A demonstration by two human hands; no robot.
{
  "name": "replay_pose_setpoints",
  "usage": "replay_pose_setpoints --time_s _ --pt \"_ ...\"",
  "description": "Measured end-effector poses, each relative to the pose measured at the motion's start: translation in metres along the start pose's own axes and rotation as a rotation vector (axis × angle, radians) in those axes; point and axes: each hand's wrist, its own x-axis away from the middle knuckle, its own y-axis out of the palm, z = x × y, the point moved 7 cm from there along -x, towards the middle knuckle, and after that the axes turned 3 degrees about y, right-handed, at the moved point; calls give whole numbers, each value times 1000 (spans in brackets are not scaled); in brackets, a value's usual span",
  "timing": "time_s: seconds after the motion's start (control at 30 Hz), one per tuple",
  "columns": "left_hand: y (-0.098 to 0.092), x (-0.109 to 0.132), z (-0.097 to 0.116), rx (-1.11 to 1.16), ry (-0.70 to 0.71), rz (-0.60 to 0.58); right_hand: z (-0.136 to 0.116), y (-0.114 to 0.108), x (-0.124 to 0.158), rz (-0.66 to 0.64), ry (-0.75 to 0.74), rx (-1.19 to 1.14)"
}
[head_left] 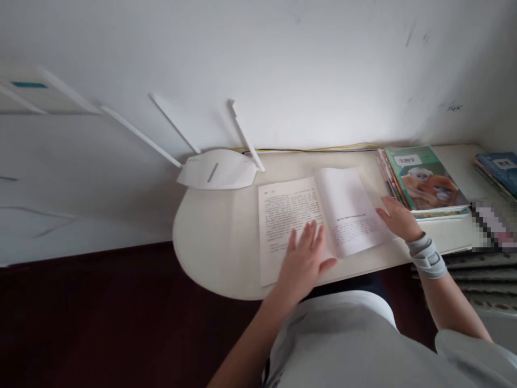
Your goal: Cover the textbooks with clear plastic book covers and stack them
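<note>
An open book (288, 207) with printed text lies on the white table (218, 231). Its right page (349, 199) is partly blank, with text on the lower half. My left hand (302, 258) is over the lower part of the left page, fingers spread and slightly blurred, holding nothing. At the right edge of the book is my right hand (398, 218), fingers apart and empty, with a grey wrist band (428, 257) on that wrist. Whether either hand presses on the paper, I cannot tell.
A white router (218, 170) with raised antennas stands at the table's back left. Cables (323, 149) run along the wall. A stack of books (428, 180) sits to the right, with more books (501, 172) farther right. The table's rounded edge is at the left.
</note>
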Motion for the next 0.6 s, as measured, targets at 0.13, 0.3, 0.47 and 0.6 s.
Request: replay_pose_setpoints --time_s 0.13,0.3,0.47,0.6 --pt "27 -30 36 69 113 -53 8 10 5 -53 -16 -4" --pt "45 -41 38 -10 100 -95 2 11 6 -76 -44 12" --pt "51 -40 43 -71 75 -126 -2 9 6 -115 -107 49" --pt "53 -42 47 -103 106 -139 -2 9 9 -120 -121 36"
